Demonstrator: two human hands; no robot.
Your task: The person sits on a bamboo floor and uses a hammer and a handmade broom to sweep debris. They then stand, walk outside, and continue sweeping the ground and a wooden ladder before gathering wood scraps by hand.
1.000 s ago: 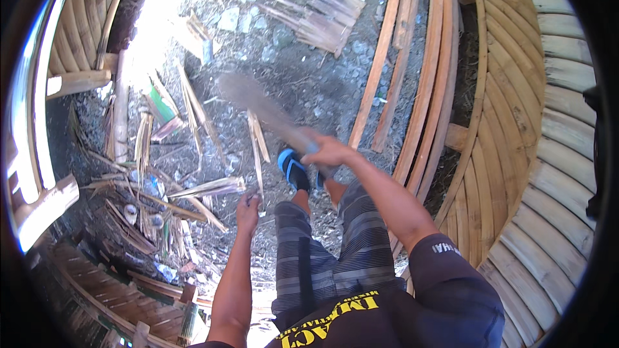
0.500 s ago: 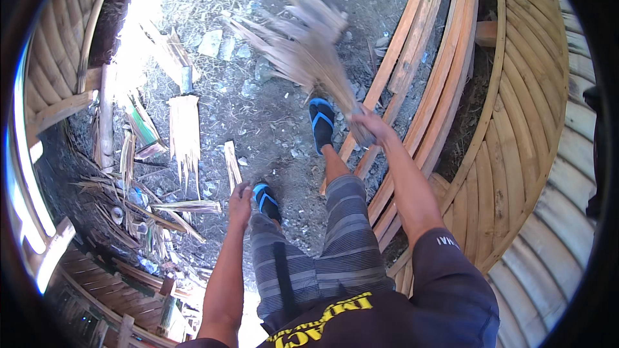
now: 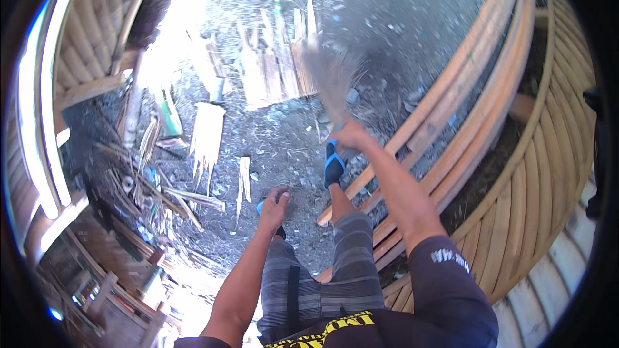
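My right hand (image 3: 350, 134) is closed round the bound end of a stick broom (image 3: 334, 84), out ahead of my right foot. Its thin bristles fan away from me, blurred, and overlap the right edge of a split bamboo panel (image 3: 274, 71) on the ground. That panel has a straight near edge and jagged far ends. Above my left foot hangs my left hand (image 3: 276, 200), fingers loosely curled, with nothing visible in it. A narrow bamboo splinter (image 3: 244, 180) lies on the ground to its left, and a wider frayed bamboo piece (image 3: 207, 130) beyond that.
Long wooden beams (image 3: 451, 106) run along my right, beside a curved bamboo-slat platform (image 3: 529, 174). Broken bamboo scraps (image 3: 148, 187) are heaped at the left, near a post (image 3: 134, 109). Small litter dots the dirt floor (image 3: 284, 142). My feet wear blue-strapped flip-flops (image 3: 333, 161).
The splayed bamboo panel, blurred at the broom's far end before, now lies on the ground to the broom's left. My right hand has swung the broom more upright. The view has shifted.
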